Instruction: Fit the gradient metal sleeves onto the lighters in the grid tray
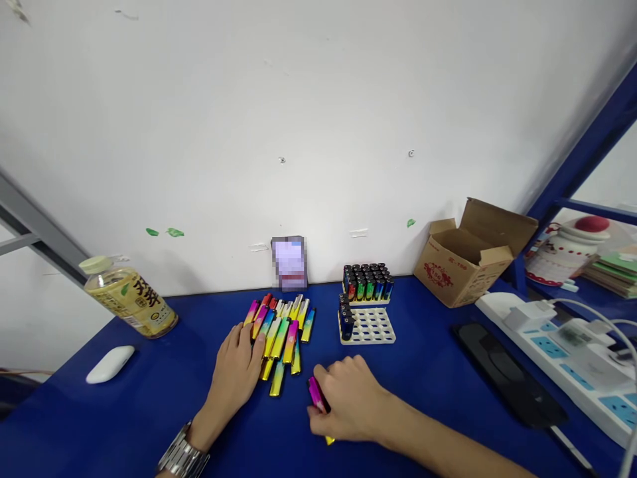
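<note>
Left hand (pixel 235 364) closed up and resting against the near edge of a heap of rainbow-coloured lighters (pixel 281 335), pinching nothing, on the blue desk (pixel 149 405). Right hand (pixel 348 401) pinching a pink-and-yellow lighter (pixel 316 394) low over the desk, just right of the heap. Just beyond the right hand, a white perforated rack (pixel 367 326) with dark-bodied lighters (pixel 367 282) standing upright; well past it to the right, an open cardboard box (pixel 468 255).

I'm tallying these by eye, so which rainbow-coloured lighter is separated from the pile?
The pink-and-yellow lighter gripped in the right hand. It is the only one off the loose pile of lighters, which lies against the left hand.
</note>
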### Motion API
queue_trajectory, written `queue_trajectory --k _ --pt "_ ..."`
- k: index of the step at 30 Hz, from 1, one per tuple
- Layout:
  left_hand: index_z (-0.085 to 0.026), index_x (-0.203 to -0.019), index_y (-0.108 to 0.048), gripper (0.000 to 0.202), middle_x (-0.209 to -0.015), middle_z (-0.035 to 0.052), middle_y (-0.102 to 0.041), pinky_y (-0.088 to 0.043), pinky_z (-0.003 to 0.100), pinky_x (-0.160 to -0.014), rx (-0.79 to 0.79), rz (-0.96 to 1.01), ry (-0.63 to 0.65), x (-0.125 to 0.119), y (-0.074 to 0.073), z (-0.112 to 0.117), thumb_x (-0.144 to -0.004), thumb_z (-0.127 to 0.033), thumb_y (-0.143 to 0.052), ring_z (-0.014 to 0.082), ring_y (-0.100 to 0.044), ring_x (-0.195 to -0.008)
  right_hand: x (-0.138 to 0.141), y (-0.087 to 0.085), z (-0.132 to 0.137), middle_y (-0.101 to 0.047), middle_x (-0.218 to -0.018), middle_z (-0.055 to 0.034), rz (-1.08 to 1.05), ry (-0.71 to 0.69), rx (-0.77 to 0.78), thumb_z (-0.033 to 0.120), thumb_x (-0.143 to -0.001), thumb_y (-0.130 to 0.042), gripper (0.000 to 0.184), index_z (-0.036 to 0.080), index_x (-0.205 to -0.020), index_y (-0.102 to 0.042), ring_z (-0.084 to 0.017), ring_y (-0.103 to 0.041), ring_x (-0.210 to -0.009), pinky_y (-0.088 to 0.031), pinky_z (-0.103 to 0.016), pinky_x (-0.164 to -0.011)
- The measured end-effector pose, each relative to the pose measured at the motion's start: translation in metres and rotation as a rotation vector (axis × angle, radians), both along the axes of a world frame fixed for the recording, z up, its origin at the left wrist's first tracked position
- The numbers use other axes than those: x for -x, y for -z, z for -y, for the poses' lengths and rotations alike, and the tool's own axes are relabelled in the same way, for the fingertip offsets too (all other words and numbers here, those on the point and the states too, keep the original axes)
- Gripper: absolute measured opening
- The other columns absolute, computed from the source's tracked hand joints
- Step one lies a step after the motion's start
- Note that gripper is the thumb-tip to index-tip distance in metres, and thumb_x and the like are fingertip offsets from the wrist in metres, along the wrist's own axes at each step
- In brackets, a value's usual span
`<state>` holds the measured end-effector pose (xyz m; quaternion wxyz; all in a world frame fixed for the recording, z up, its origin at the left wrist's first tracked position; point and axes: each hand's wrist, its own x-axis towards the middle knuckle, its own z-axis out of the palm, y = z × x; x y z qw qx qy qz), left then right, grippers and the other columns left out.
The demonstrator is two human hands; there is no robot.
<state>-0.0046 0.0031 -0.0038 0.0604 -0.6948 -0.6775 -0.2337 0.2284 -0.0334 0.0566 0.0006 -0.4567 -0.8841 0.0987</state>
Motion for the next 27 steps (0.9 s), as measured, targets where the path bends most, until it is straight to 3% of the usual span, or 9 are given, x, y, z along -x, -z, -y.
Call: queue_trajectory --k 4,8,11,14,16,19,23,27 --pt "-0.013 -0.115 -0.052 0.05 -0.119 0.0184 -0.059 -0.045 0.049 -0.096 0.003 -0.001 0.003 0.0 0.0 0.0 -0.093 -0.046 -0.021 0.0298 -0.051 -0.119 -0.009 0.001 -0.006 -0.069 -0.077 -0.0121 -0.102 0.01 0.045 0.025 -0.07 -0.053 0.017 0.016 -0.084 -0.058 -0.026 -0.063 -0.064 -0.037 -0.029 -0.055" --pt "-0.01 -0.114 -0.054 0.053 -0.12 0.0206 -0.059 -0.044 0.049 -0.096 0.022 0.02 -0.01 -0.001 -0.001 0.0 -0.093 -0.047 -0.022 0.0309 -0.051 -0.119 -0.025 0.009 -0.021 -0.065 -0.079 -0.004 -0.748 -0.097 0.033 0.02 -0.084 -0.042 0.01 0.02 -0.092 -0.047 -0.016 -0.059 -0.064 -0.041 -0.026 -0.058" --pt "-0.01 -0.114 -0.054 0.054 -0.12 0.0203 -0.059 -0.044 0.048 -0.097 0.029 0.032 -0.012 -0.002 -0.003 0.001 -0.093 -0.047 -0.022 0.0305 -0.05 -0.12 -0.034 0.016 -0.034 -0.055 -0.071 0.0006 -1.31 0.077 -0.12 0.026 -0.09 -0.04 0.005 0.023 -0.092 -0.043 -0.013 -0.054 -0.061 -0.045 -0.027 -0.061" --pt "-0.01 -0.115 -0.053 0.054 -0.12 0.0199 -0.058 -0.044 0.047 -0.098 0.043 0.035 -0.012 -0.002 -0.004 0.001 -0.093 -0.047 -0.021 0.0302 -0.05 -0.121 -0.044 0.018 -0.05 -0.039 -0.054 0.0068 -1.681 0.279 -0.082 0.037 -0.087 -0.045 0.016 0.023 -0.082 -0.045 -0.01 -0.038 -0.044 -0.036 -0.022 -0.042" --pt "-0.009 -0.116 -0.053 0.055 -0.12 0.0206 -0.058 -0.043 0.047 -0.098 0.049 0.037 -0.013 -0.001 -0.003 0.001 -0.093 -0.047 -0.021 0.0307 -0.05 -0.121 -0.053 0.017 -0.062 -0.029 -0.045 0.0088 -1.75 0.386 -0.024 0.043 -0.082 -0.051 0.033 0.023 -0.061 -0.036 -0.007 -0.025 -0.036 -0.025 -0.02 -0.034" --pt "-0.01 -0.115 -0.053 0.053 -0.119 0.0201 -0.059 -0.044 0.048 -0.097 0.03 0.034 -0.009 0.0 -0.003 0.0 -0.092 -0.046 -0.022 0.0306 -0.051 -0.119 -0.065 0.02 -0.077 -0.021 -0.037 0.0104 -1.71 0.544 0.084 0.045 -0.073 -0.06 0.047 0.024 -0.048 -0.026 -0.004 -0.017 -0.031 -0.018 -0.02 -0.029" --pt "-0.012 -0.115 -0.053 0.049 -0.117 0.0171 -0.06 -0.044 0.046 -0.098 0.018 0.038 0.006 0.0 -0.002 0.0 -0.092 -0.045 -0.025 0.0291 -0.053 -0.116 -0.074 0.032 -0.087 -0.019 -0.035 0.0102 -1.596 0.591 0.203 0.043 -0.069 -0.057 0.044 0.025 -0.044 -0.025 -0.003 -0.015 -0.03 -0.012 -0.02 -0.028" --pt "-0.009 -0.116 -0.053 0.054 -0.12 0.0204 -0.059 -0.043 0.048 -0.098 0.035 0.032 -0.01 0.0 -0.001 0.0 -0.091 -0.046 -0.023 0.0305 -0.051 -0.118 -0.077 0.042 -0.088 -0.021 -0.039 0.0094 -1.539 0.548 0.16 0.034 -0.067 -0.052 0.035 0.024 -0.045 -0.027 -0.003 -0.016 -0.033 -0.013 -0.019 -0.03"
